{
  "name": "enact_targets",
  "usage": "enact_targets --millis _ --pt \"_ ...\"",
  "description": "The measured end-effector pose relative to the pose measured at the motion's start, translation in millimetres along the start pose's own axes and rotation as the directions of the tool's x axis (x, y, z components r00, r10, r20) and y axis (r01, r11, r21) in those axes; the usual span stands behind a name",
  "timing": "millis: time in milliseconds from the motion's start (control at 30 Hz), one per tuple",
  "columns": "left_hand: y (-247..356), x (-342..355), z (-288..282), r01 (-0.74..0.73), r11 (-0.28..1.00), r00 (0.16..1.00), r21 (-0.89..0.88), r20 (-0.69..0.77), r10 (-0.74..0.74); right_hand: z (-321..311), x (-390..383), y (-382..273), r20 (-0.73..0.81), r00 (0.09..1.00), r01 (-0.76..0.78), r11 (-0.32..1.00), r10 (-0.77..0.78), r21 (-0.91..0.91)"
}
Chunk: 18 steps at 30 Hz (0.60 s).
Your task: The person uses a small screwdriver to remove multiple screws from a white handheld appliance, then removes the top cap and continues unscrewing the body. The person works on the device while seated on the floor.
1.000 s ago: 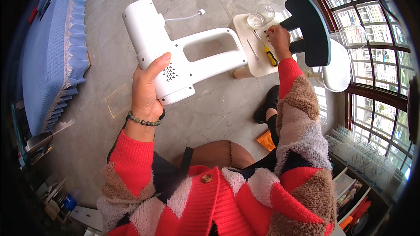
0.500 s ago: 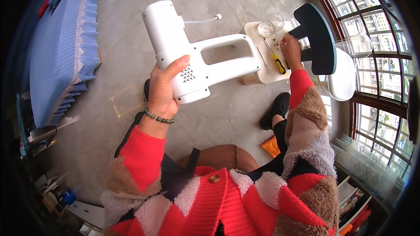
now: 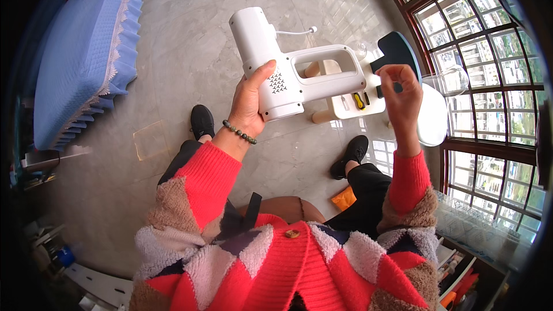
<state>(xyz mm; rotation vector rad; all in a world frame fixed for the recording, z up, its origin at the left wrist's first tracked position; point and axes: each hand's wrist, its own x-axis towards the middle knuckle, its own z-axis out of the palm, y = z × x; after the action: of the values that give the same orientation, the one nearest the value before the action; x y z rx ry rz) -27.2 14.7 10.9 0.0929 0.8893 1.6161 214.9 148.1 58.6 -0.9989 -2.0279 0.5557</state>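
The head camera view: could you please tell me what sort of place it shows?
Probably a room in a home, perhaps a bedroom: a blue quilted cover with a ruffled, lace-trimmed edge lies over what may be a bed, a large multi-paned window stands opposite, and the floor looks tiled.

Cardigan [image 3: 216, 281]: chunky knit, patched in red, brown, pale greyish lilac and dark navy, the patches mostly diamond-shaped; the brown and pale ones look fluffy, the red flatter.
Front band [image 3: 288, 273]: red, thickly ribbed, running down the chest.
Button [image 3: 292, 234]: one in sight, round and brown, at the top of the band.
Left cuff [image 3: 214, 167]: plain red, fine-ribbed.
Right cuff [image 3: 409, 179]: the same red ribbing, with brown fluff above it.
Bracelet [image 3: 239, 132]: a strand of round beads, dark green to brownish, on the left wrist.
Trousers [image 3: 368, 193]: black, ending above the ankle.
Left shoe [image 3: 201, 120]: black, low-cut.
Right shoe [image 3: 352, 158]: black, matching.
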Motion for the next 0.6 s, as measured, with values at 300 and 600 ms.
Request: enact_targets --millis 300,600 --pt "-12.8 -8.5 8.0 -0.106 0.963 0.985 0.250 0.156 0.068 30.2 -28.4 -75.4 0.117 0.974 0.173 0.971 -0.193 0.165" --pt "-52.8 -13.3 10.8 -0.265 0.579 0.953 0.771 0.120 0.277 37.1 -43.4 -70.7 0.236 0.952 0.195 0.981 -0.193 0.015"
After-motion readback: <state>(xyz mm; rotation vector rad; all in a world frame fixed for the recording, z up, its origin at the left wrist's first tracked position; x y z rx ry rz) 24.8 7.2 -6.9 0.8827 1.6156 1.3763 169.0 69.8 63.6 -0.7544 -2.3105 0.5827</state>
